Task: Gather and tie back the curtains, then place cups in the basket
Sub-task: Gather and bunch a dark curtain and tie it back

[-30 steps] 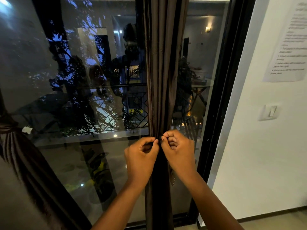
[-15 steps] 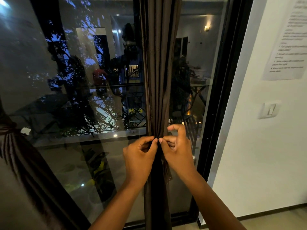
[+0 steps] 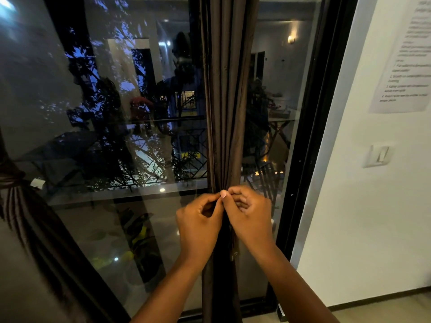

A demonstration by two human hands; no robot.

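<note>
At the far left edge hangs another dark brown curtain (image 3: 16, 206), already cinched at its waist. In the middle, the gathered dark brown fabric curtain (image 3: 227, 101) hangs in front of the large glass door (image 3: 116, 136), and its long axis runs straight up and down. The left hand (image 3: 198, 220) is touching its left side and the right hand (image 3: 250, 213) its right side, both equally near. The fingers of both hands are curled and pinch something at the narrow waist, probably the tie band, but it is too dark to see. The fingertips almost meet in front of the folds. I judge that the coming move must pull sideways, across the vertical bundle. No cups or basket are in view.
</note>
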